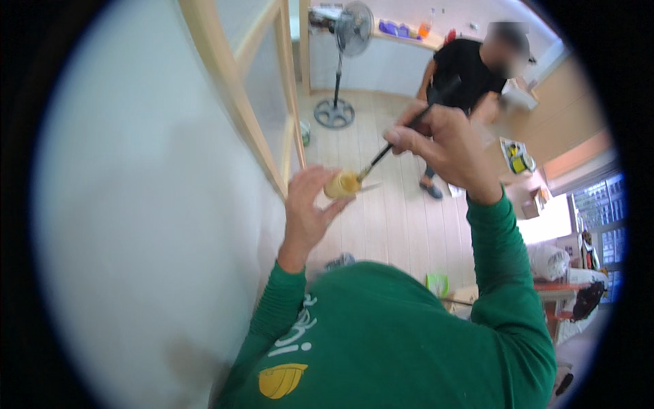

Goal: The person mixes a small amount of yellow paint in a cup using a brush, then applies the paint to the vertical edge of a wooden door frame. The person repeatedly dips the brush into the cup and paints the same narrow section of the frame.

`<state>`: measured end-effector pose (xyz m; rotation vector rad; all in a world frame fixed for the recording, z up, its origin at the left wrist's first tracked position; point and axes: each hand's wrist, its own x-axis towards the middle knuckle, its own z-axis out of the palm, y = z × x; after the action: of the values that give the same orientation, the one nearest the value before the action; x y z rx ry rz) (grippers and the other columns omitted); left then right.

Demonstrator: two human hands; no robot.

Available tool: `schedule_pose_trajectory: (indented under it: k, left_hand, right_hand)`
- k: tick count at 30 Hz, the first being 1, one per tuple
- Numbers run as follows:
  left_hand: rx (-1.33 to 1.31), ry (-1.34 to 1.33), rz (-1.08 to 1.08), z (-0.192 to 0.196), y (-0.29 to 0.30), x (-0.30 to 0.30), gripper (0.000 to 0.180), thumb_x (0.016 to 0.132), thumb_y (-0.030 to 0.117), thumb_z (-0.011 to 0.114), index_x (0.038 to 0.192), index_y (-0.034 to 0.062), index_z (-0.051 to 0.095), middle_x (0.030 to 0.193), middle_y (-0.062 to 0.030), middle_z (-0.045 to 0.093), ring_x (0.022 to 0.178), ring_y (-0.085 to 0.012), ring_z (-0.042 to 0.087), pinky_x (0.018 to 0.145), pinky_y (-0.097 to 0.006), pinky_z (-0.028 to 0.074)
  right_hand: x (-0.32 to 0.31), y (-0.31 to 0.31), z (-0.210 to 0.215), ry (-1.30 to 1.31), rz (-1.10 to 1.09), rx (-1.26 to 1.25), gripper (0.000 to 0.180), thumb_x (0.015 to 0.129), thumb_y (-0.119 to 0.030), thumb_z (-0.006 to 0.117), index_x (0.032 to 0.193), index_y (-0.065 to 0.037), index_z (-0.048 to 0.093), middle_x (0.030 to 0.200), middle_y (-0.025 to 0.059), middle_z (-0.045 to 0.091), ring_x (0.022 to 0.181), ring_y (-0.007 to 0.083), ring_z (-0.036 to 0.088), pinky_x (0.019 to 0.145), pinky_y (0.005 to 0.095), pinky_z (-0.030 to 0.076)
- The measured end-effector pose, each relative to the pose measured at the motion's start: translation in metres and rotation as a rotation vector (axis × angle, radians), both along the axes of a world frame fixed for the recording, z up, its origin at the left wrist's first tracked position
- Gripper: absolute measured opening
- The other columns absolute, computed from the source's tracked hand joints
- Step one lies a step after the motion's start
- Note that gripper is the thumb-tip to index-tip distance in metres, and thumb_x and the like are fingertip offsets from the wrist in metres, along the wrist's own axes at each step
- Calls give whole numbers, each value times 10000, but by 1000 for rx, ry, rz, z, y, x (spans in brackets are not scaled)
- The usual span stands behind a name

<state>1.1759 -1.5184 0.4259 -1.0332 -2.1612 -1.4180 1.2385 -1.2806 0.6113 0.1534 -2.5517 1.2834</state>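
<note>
My left hand (pixel 307 210) is closed around a small cream-yellow jar (pixel 338 185), its open mouth tilted to the right. In my right hand (pixel 446 144) is a slim brush (pixel 388 148) with a black handle, pinched between thumb and fingers. The brush's lower end meets the rim of the jar; its bristles are hard to make out. A thin pale sliver sticks out beside the jar's mouth, too small to name. Both my forearms are in green sleeves.
A light wood frame with panes (pixel 248 88) stands along the white wall (pixel 150 204) at left. Beyond are a standing fan (pixel 353 28) and a person in black (pixel 463 68) at a wooden counter (pixel 565 102). A green item (pixel 437 284) lies on the floor.
</note>
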Motion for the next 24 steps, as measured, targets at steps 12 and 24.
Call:
schedule_pose_trajectory:
  k: [12,24]
  left_hand:
    - [77,-102,102,2,-30,-10,545,749,219,1003,1204,40,763,1165,-170,757,1119,-351,707,988,-447,569]
    - [16,-279,64,4,-97,-109,551,752,326,995,1195,69,793,1196,-157,761,1167,-343,699,1020,-458,556]
  right_hand:
    - [-71,10,129,920,40,-109,299,1043,2,641,1325,93,685,1153,198,773,1026,245,754,893,350,625]
    - [-291,-131,265,1598,-83,673,306,1006,-29,681,1287,89,655,1097,243,753,1042,403,735,907,453,596]
